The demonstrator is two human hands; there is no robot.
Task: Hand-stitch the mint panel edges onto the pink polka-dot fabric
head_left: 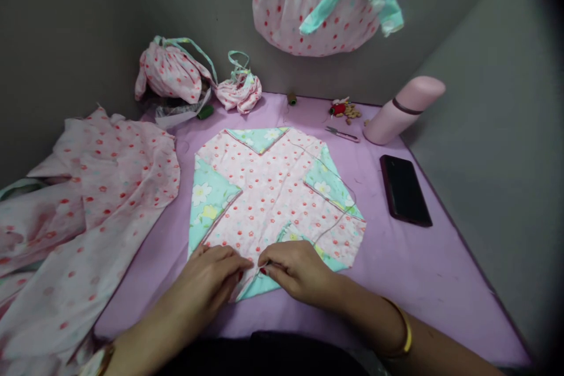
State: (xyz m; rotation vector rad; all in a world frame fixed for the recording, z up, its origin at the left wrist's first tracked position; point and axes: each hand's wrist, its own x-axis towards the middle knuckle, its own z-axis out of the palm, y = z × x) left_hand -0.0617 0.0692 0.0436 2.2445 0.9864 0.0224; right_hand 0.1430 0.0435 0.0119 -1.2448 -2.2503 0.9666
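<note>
A flat piece of pink dotted fabric (273,188) lies in front of me, with turquoise floral triangles (214,191) at several of its corners. My left hand (215,273) is closed at its near edge, thumb and fingers pinching the cloth. Close beside it, my right hand (295,267) pinches what looks like a thin needle at the same edge, partly hidden by the fingers. A dark thread (337,220) loops across the right side of the fabric and passes out of sight behind my right hand. The near turquoise corner is partly covered by my hands.
More pink dotted cloth (118,170) is heaped at the left. Gathered pouches (170,70) stand behind, and a larger pouch (317,12) hangs above. Thread snips (342,134), a red spool (338,109), a pink bottle (399,111) and a phone (405,190) lie or stand right on the purple cloth (440,294).
</note>
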